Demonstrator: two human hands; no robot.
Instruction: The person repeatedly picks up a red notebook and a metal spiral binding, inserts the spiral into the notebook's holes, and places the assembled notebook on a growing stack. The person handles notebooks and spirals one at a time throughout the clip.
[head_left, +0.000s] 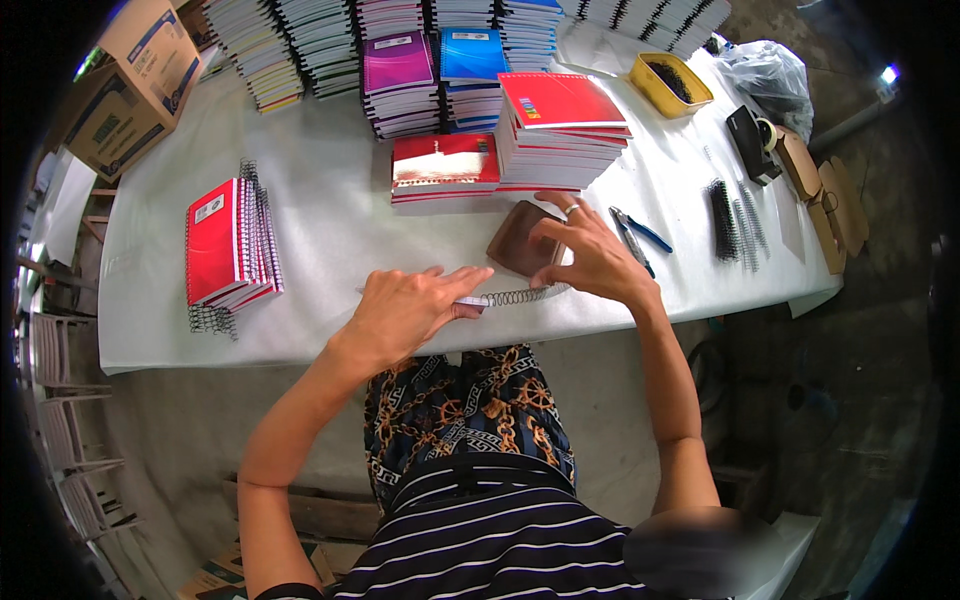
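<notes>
Close to the table edge (235, 357), left grip (400, 305) pinches a booklet (478, 300), right grip (600, 252) spread, room leftward.

Pale item (476, 300) mostly hidden (left hand (408, 305)), dark shape (700, 555) blurred

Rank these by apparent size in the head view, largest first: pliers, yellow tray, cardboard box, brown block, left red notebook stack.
1. Cardboard box
2. Left red notebook stack
3. Yellow tray and brown block: too alike to rank; the right hand covers part of the block
4. Pliers
</notes>
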